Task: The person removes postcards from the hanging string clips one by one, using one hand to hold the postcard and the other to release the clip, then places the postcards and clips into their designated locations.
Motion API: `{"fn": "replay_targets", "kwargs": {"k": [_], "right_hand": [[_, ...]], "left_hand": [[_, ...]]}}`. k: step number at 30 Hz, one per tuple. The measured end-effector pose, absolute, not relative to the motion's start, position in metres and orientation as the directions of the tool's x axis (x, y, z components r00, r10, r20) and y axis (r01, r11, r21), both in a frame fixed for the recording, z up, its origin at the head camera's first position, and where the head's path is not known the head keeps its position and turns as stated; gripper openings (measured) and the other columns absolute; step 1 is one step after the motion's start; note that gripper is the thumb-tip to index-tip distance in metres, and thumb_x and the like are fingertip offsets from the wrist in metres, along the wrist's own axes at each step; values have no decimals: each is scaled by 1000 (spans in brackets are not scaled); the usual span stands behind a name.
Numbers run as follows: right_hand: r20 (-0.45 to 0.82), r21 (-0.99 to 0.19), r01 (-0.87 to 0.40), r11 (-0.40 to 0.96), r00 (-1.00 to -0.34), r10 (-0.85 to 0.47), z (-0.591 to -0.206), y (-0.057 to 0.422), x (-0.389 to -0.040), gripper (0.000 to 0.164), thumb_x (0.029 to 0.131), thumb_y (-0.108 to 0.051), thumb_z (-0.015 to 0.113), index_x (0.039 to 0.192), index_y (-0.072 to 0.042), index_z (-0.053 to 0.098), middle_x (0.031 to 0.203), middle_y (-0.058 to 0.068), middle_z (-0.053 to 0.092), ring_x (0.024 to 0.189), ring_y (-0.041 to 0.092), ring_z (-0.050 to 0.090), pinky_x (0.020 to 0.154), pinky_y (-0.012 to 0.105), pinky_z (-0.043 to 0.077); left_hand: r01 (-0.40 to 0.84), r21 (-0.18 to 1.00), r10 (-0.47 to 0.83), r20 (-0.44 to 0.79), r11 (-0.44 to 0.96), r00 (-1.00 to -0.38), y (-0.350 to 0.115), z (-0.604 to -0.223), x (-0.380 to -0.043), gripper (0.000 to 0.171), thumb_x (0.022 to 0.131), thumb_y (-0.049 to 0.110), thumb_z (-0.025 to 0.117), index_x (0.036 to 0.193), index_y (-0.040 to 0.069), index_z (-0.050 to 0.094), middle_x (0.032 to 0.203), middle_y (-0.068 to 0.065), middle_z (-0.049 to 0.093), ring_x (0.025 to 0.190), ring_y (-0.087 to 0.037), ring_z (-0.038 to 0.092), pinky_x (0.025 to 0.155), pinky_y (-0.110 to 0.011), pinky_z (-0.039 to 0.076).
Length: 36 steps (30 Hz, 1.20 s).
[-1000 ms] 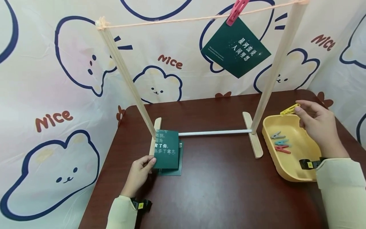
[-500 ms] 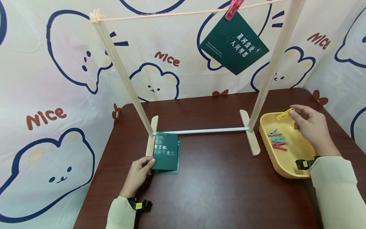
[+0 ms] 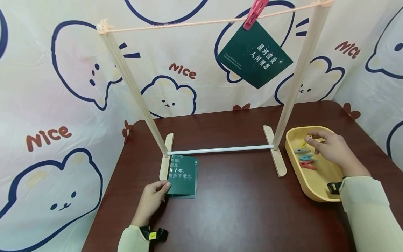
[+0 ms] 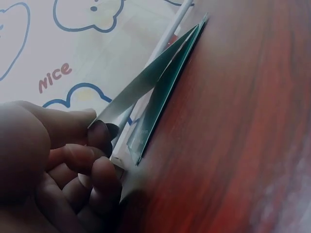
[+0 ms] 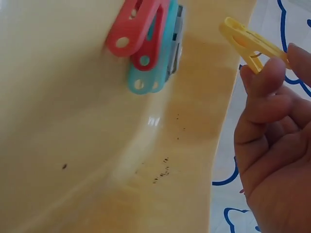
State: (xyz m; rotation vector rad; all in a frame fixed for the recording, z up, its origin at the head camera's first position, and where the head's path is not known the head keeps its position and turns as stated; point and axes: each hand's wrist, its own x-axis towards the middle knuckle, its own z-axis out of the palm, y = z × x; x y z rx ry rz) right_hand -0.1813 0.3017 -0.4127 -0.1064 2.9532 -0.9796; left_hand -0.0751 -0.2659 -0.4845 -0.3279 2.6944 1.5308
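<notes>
My left hand pinches the near left corner of a dark green card with white lettering. In the left wrist view that card is raised at the pinched edge, with more green card beneath it on the table. My right hand is over the yellow tray, pinching a yellow clothespin between thumb and fingers. Below it in the tray lie a red clothespin, a light blue clothespin and a grey clothespin, side by side along the wall.
A wooden frame with a left post and a right post stands on the brown table. A string joins the tops. From it a green card hangs by a pink clothespin. A white rod links the feet.
My right hand has moved left and down with the yellow clothespin, deeper over the tray. The left hand keeps its pinch on the card, whose raised edge has come down a little. The head view shifts slightly.
</notes>
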Motion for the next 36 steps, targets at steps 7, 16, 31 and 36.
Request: {"fn": "replay_targets", "kwargs": {"k": [7, 16, 31, 36], "right_hand": [[17, -574, -109, 811, -993, -121, -418, 303, -179, 51, 99, -42, 54, 124, 2, 58, 95, 15, 66, 66, 17, 62, 63, 34, 44], [-10, -566, -105, 817, -991, -135, -412, 301, -185, 54, 100, -44, 52, 126, 3, 57, 94, 14, 66, 67, 20, 62, 58, 34, 44], [-172, -524, -77, 848, -966, -194, -415, 302, -198, 55, 100, -42, 53, 125, 7, 55, 104, 20, 64, 69, 18, 60, 61, 35, 44], [-188, -533, -102, 840, -953, -236, -418, 302, -197, 48, 99, -35, 56, 124, 7, 56, 101, 16, 65, 67, 18, 60, 61, 35, 44]], "left_hand": [[-207, 839, -183, -131, 504, -974, -265, -485, -74, 18, 96, 15, 64, 102, 0, 73, 63, -5, 54, 55, -19, 51, 47, -29, 43], [-211, 843, -192, -131, 494, -973, -266, -487, -70, 19, 96, 16, 64, 103, 1, 73, 68, -5, 58, 54, -19, 52, 46, -29, 43], [-207, 834, -194, -122, 512, -973, -267, -486, -73, 17, 94, 15, 66, 101, 2, 73, 67, -4, 59, 52, -18, 51, 45, -29, 43], [-184, 840, -175, -108, 510, -979, -266, -485, -76, 17, 94, 17, 66, 101, 3, 73, 68, -5, 59, 53, -19, 51, 46, -29, 43]]}}
